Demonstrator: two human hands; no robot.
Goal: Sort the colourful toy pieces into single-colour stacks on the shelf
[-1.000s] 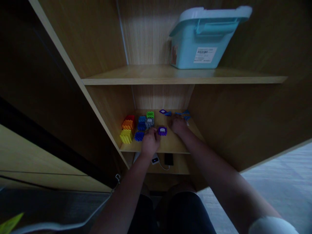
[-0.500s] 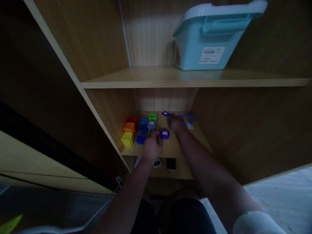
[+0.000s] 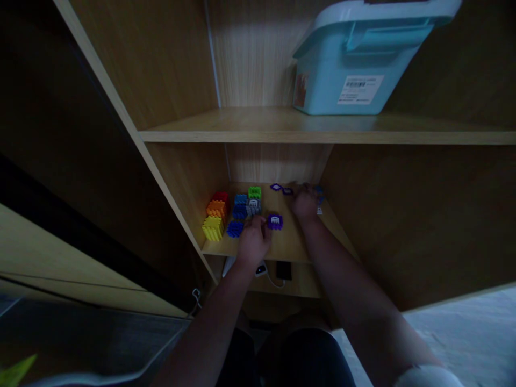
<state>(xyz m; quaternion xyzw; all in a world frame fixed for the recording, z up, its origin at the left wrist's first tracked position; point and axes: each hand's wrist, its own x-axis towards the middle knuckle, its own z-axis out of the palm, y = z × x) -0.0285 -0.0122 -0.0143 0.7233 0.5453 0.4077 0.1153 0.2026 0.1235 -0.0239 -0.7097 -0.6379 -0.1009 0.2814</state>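
Note:
On the middle shelf, my left hand [image 3: 253,241] rests between a dark blue block stack [image 3: 235,229] and a purple block [image 3: 275,221] with a white patch. Its fingers are curled, and whatever they may hold is hidden. My right hand [image 3: 305,203] reaches further back, over flat blue pieces [image 3: 320,193] at the right. Its fingertips are dim and blurred. Just left of it lie two purple frame pieces, a diamond-shaped one [image 3: 276,187] and a darker one [image 3: 287,191]. Behind my left hand stand a grey block [image 3: 253,206], a green block [image 3: 255,192] and blue blocks [image 3: 239,210].
Yellow [image 3: 213,228], orange [image 3: 216,209] and red [image 3: 221,198] blocks line the left side. A light-blue lidded bin [image 3: 322,80] stands on the upper shelf [image 3: 258,137]. Below are a dark flat device [image 3: 283,270] and a white cable. Cabinet walls flank both arms.
My right hand has moved right, from the purple frame pieces to the blue pieces, uncovering the darker purple one. My left hand stays beside the purple block. The view has shifted slightly.

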